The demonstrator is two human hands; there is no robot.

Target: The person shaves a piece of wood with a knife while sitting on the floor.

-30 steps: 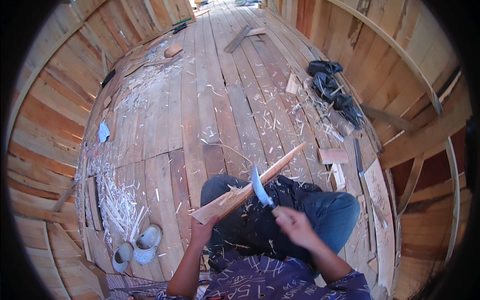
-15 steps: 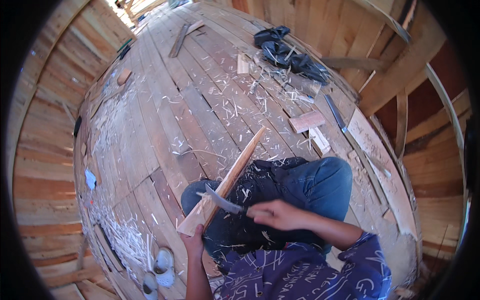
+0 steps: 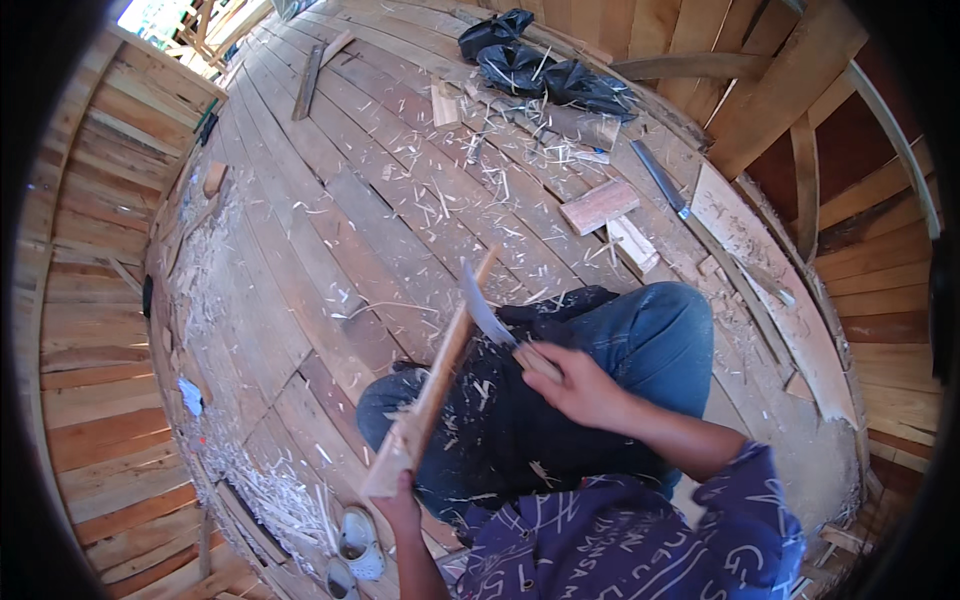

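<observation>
My left hand [image 3: 402, 508] is closed around the wide lower end of a long, pale, tapered piece of wood [image 3: 436, 385]. The wood slants up and away across my left thigh, its narrow tip pointing ahead. Gripped in my right hand [image 3: 578, 388] is a knife with a wooden handle and a curved metal blade [image 3: 484, 312]. The blade points up and left, close to the upper part of the wood; whether it touches cannot be made out. A curled sliver clings to the wood near its wide end. Shavings lie on the dark cloth [image 3: 500, 425] over my lap.
Shavings are strewn over the plank floor [image 3: 375, 215], heaped at lower left [image 3: 275, 495] beside light clogs [image 3: 360, 540]. Ahead right lie black plastic bags [image 3: 550, 75], wood blocks [image 3: 600, 206], a long blade [image 3: 660, 178] and a pale board [image 3: 775, 285]. Plank walls stand on both sides.
My right hand has moved the knife up and away along the wood, from near its wide end toward its tip. The wood now stands steeper, its wide end slightly lower.
</observation>
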